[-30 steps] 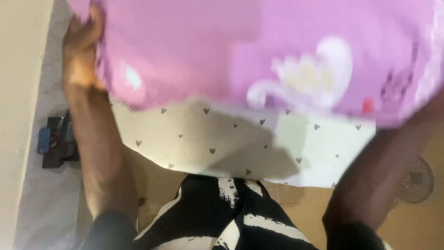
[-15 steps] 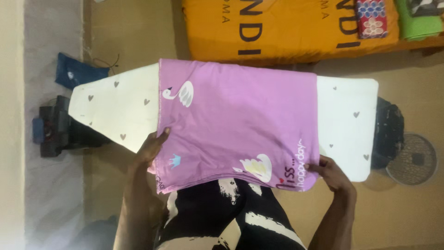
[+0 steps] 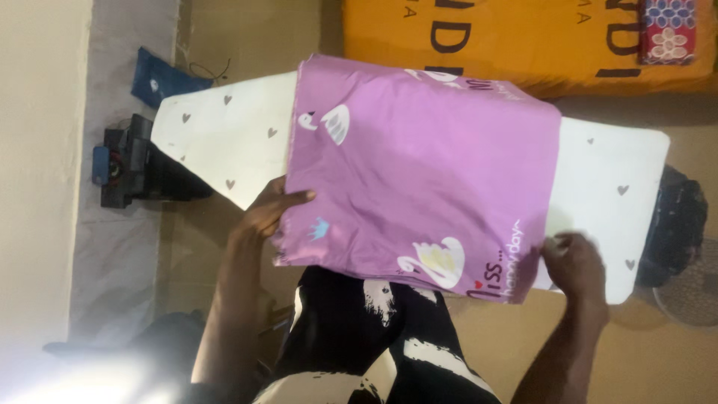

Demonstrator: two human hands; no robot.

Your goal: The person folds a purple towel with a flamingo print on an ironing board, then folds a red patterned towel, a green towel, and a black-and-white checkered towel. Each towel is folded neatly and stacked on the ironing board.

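Here both hands (image 3: 572, 258) grip the purple cloth (image 3: 426, 164) — swan-printed — spread flat over the ironing board (image 3: 224, 142).

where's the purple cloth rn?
Head view, centre: purple cloth draped across the ironing board, left hand and right hand at its near corners.

Pink-purple cloth (image 3: 426, 172) with white swans and a tiny blue crown just beside the left hand (image 3: 271, 212) fingertips. Ironing board (image 3: 224, 142) is cream with little grey hearts. Orange mattress (image 3: 523, 37) behind, dark lettering. Black-and-white streaky skirt (image 3: 366, 337) below.
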